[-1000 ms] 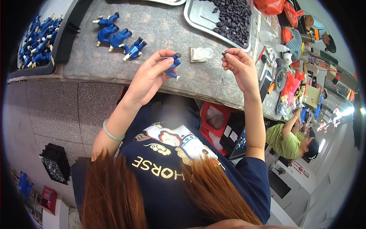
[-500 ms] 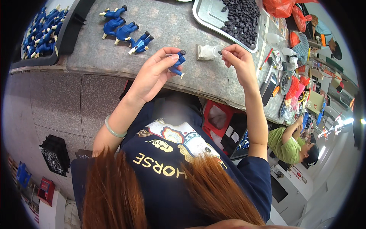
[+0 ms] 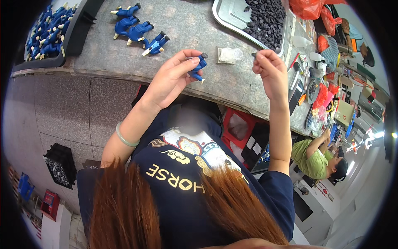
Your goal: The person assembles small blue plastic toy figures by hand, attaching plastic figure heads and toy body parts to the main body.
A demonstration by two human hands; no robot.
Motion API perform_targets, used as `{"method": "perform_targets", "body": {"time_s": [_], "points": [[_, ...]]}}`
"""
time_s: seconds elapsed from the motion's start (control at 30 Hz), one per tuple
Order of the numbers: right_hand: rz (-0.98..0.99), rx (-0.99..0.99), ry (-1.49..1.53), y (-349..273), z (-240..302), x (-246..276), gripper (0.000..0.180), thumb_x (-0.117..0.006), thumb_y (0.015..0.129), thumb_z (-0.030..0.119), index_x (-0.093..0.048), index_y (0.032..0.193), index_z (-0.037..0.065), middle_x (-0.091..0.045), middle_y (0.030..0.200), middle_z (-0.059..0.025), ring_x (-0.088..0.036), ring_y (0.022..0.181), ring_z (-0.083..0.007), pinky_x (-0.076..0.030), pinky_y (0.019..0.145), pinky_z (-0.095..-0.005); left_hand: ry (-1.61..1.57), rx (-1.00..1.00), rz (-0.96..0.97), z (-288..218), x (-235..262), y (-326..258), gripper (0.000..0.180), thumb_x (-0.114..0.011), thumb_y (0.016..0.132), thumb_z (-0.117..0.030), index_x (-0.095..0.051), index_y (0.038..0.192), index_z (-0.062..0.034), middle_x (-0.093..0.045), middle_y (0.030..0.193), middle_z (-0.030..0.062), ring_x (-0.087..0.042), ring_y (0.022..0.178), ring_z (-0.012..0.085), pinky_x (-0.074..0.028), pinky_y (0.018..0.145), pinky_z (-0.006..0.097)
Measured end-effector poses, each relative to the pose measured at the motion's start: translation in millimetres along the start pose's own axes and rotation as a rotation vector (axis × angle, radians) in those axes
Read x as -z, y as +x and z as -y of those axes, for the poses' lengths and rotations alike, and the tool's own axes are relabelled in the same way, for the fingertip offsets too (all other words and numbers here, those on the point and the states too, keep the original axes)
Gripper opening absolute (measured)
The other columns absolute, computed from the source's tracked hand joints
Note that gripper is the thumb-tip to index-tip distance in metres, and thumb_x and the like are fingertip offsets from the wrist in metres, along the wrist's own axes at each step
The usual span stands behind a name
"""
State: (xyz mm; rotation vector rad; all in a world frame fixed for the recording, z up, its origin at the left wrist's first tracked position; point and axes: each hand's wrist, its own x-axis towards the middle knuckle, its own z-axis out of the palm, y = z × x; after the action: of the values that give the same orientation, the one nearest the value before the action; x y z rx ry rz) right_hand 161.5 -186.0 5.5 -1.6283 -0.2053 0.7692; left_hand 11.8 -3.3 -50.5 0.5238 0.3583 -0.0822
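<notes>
My left hand [image 3: 169,81] is closed round a small blue toy figure [image 3: 199,69] with dark shoes and a pale hand, held over the table's near edge. To the right, my right hand [image 3: 271,74] pinches a small dark piece [image 3: 254,54] between thumb and fingertips. Between the hands, a small clear-and-white container [image 3: 229,55] rests on the grey table [image 3: 182,29]; neither hand touches it. Several similar blue figures [image 3: 140,31] lie in a loose row beyond my left hand.
A metal tray [image 3: 232,17] with many dark pieces [image 3: 268,24] sits at the far right. A black bin [image 3: 78,39] of blue figures stands at the far left. Bottles [image 3: 299,41], tools and red bags crowd the right side. A person in green [image 3: 311,157] works there.
My right hand has moved right, away from the small container, with the dark piece still pinched. My left hand keeps hold of the figure and has hardly moved.
</notes>
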Motion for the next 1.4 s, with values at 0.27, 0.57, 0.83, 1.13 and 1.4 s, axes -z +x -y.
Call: {"method": "perform_targets", "body": {"time_s": [0.27,0.57,0.83,1.13,1.4], "points": [[0.246,-0.159,0.274,-27,13,-39,0.011,-0.053,0.08,0.011,-0.051,0.084,0.001,-0.054,0.072,-0.0049,-0.05,0.064,-0.0109,-0.04,0.06,-0.0224,-0.009,0.012,0.123,4,-11,-2,0.02,-0.047,0.082,-0.01,-0.044,0.101,-0.004,-0.051,0.085,0.0019,-0.049,0.078,0.0082,-0.04,0.072,0.024],[0.307,-0.216,0.276,-31,6,-57,0.012,-0.054,0.079,0.01,-0.052,0.084,0.0,-0.054,0.072,-0.0049,-0.05,0.064,-0.0103,-0.039,0.059,-0.0209,0.086,-0.085,0.136,4,-20,-8,0.022,-0.047,0.082,-0.009,-0.043,0.103,-0.003,-0.051,0.09,0.0023,-0.047,0.081,0.0074,-0.039,0.074,0.024],[0.344,-0.493,0.577,-35,8,-56,0.009,-0.056,0.078,0.009,-0.051,0.079,0.001,-0.055,0.07,-0.0058,-0.051,0.059,-0.0108,-0.042,0.056,-0.0229,0.401,-0.257,0.172,-4,-22,-17,0.025,-0.058,0.078,-0.008,-0.047,0.099,-0.0006,-0.052,0.088,0.0016,-0.048,0.079,0.0054,-0.041,0.068,0.019],[0.377,-0.479,0.648,-41,1,-52,0.008,-0.055,0.078,0.007,-0.05,0.075,0.003,-0.056,0.068,-0.008,-0.051,0.056,-0.0116,-0.042,0.055,-0.0234,0.558,-0.243,0.179,-8,-28,-23,0.023,-0.059,0.077,-0.011,-0.051,0.095,0.0001,-0.054,0.085,0.0024,-0.05,0.078,0.0052,-0.042,0.068,0.019],[0.312,-0.16,0.335,-44,17,-57,0.012,-0.058,0.075,0.003,-0.051,0.084,0.001,-0.057,0.077,-0.0075,-0.054,0.067,-0.0116,-0.044,0.061,-0.0222,0.871,-0.595,0.3,-23,-31,-18,0.023,-0.061,0.072,-0.004,-0.051,0.093,-0.0036,-0.055,0.086,0.0045,-0.052,0.082,0.0148,-0.042,0.073,0.028]]}}
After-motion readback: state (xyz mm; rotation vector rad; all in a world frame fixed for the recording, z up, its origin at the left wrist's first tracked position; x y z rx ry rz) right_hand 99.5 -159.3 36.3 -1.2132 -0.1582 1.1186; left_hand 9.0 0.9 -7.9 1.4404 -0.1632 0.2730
